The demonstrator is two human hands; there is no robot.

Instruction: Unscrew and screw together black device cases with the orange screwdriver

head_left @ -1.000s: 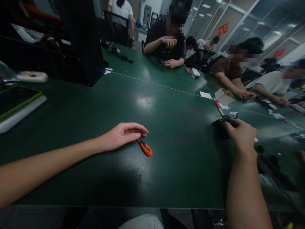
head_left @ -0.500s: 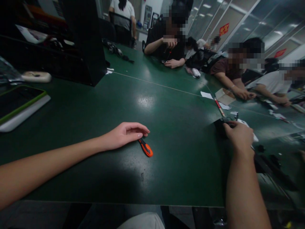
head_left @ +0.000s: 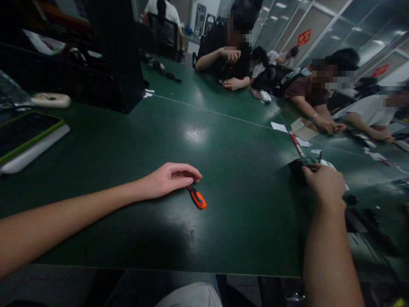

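My left hand (head_left: 172, 179) rests on the green table with its fingers loosely curved and apart from the thumb. Just below the thumb lies a screwdriver-like tool (head_left: 198, 198) with an orange and black handle; its far end is hidden under the hand. Out to the right, my right hand (head_left: 326, 183) is closed at the edge of a small black box (head_left: 298, 172), thumb on its near side. Most of that hand's fingers are hidden, and I cannot see what, if anything, is inside the box.
A green-edged device (head_left: 35, 132) lies at the left, below a black stand (head_left: 128, 81). A red-and-white stick (head_left: 296, 144), paper scraps and an open cardboard box (head_left: 303, 128) lie beyond my right hand. Dark cables (head_left: 373, 234) spread at the right. Several people sit across the table.
The view has shifted slightly. Both hands keep their places, the left over the tool and the right at the black box.
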